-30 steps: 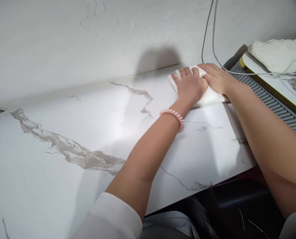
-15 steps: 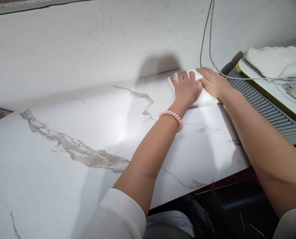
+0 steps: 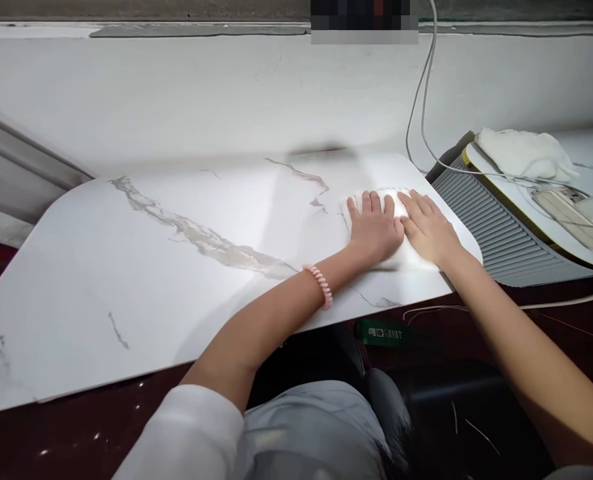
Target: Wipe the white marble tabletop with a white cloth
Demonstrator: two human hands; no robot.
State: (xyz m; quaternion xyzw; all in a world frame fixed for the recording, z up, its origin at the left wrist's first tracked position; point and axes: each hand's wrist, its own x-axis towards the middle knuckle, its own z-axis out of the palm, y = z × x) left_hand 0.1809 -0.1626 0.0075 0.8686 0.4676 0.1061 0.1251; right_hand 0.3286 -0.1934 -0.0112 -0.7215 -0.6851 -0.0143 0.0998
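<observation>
A folded white cloth (image 3: 404, 259) lies on the white marble-patterned tabletop (image 3: 186, 267), near its right end. My left hand (image 3: 375, 227) lies flat on the cloth's left part with the fingers stretched out; a pink coil band (image 3: 321, 285) circles that wrist. My right hand (image 3: 428, 227) presses flat on the cloth's right part, fingers spread and pointing away from me. The two hands lie side by side and almost touch.
Right of the tabletop stands a grey ribbed appliance (image 3: 496, 230) with a white fluffy cloth (image 3: 519, 153) and a power strip (image 3: 569, 207) on top. Grey cables (image 3: 423, 100) hang down the white wall. A dark chair seat (image 3: 456, 407) shows below the table's front edge.
Both hands and the cloth have slid back from the wall toward me along the tabletop's right end. The view has tilted, so more of the table and its front edge shows.
</observation>
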